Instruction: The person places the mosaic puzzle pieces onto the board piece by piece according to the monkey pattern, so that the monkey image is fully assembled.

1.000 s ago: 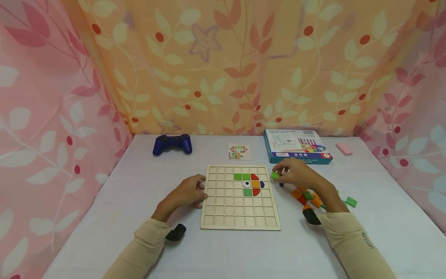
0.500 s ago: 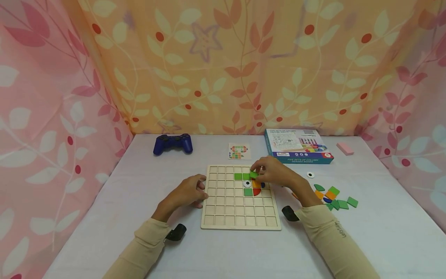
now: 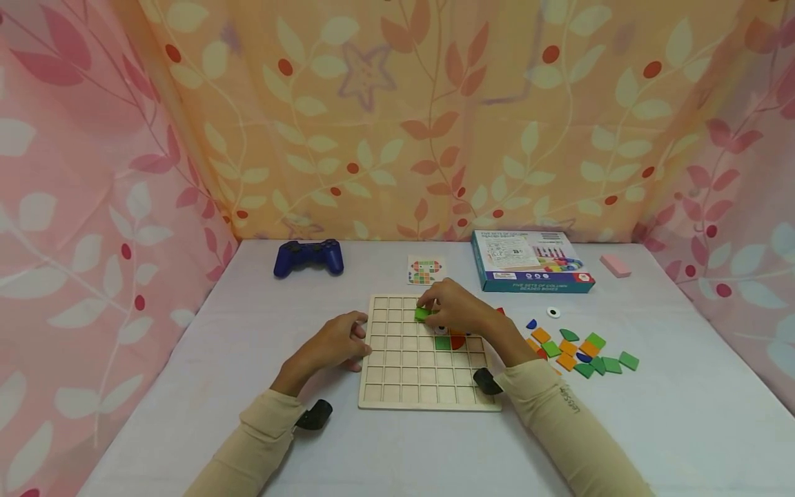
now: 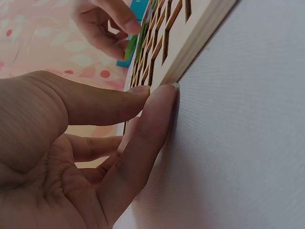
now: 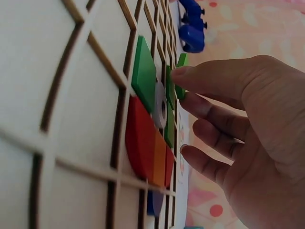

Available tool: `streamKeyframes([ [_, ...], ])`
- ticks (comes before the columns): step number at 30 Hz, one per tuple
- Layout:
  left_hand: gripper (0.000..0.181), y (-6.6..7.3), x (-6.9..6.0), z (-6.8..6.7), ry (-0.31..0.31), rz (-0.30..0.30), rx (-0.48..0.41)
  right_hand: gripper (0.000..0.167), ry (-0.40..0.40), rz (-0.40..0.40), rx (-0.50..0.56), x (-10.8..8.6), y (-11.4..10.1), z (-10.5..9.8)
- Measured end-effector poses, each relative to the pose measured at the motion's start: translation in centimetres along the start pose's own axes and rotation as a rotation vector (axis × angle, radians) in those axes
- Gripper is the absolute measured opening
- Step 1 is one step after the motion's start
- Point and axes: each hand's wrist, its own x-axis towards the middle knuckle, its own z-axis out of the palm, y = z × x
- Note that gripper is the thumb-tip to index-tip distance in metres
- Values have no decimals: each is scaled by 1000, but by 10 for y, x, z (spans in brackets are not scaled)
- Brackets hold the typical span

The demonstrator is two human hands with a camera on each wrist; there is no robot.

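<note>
A pale wooden grid board (image 3: pixel 404 379) lies on the table. At its left edge my left hand (image 3: pixel 335 342) pinches the rim between thumb and fingertip, as the left wrist view shows. Over the upper middle of the board, my right hand (image 3: pixel 459 307) pinches a green square tile (image 5: pixel 181 76) between thumb and fingers, apart from the board's surface. Beneath that hand sit other pieces in the grid: a green tile (image 5: pixel 144 74), a white ring-like eye piece (image 5: pixel 159 105), a red half-round (image 5: pixel 139 138), an orange tile (image 5: pixel 158 160) and a blue piece (image 5: pixel 154 202). In the head view the hand hides part of them.
Loose orange, green, red and blue pieces (image 3: pixel 566 347) lie right of the board, with another eye piece (image 3: pixel 553 313). Behind stand a pattern card (image 3: pixel 426 270), a blue game controller (image 3: pixel 308 258), a flat box (image 3: pixel 533 261) and a pink block (image 3: pixel 615 265).
My right hand has moved left with the green tile, from beside the board's right edge to over its upper middle. My left hand has stayed at the left edge.
</note>
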Motion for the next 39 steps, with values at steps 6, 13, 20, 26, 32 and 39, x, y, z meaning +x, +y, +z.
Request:
streamKeyframes([
  [6,66,0,1,0,-1,-6,6,25,6,-22,-24,9,-7,8],
  [13,66,0,0,1,-4,-5,17,26,13,-18,-57,17,-13,13],
  [20,66,-1,1,1,5,-20,8,22,6,-19,-52,19,-14,15],
  [26,66,0,0,2,1,-22,2,18,0,-18,-52,16,-15,14],
  [32,66,1,-1,1,3,-16,1,26,10,-7,-52,5,-15,7],
  [39,66,2,-1,1,3,-22,-4,31,22,81,-7,-15,-2,-10],
])
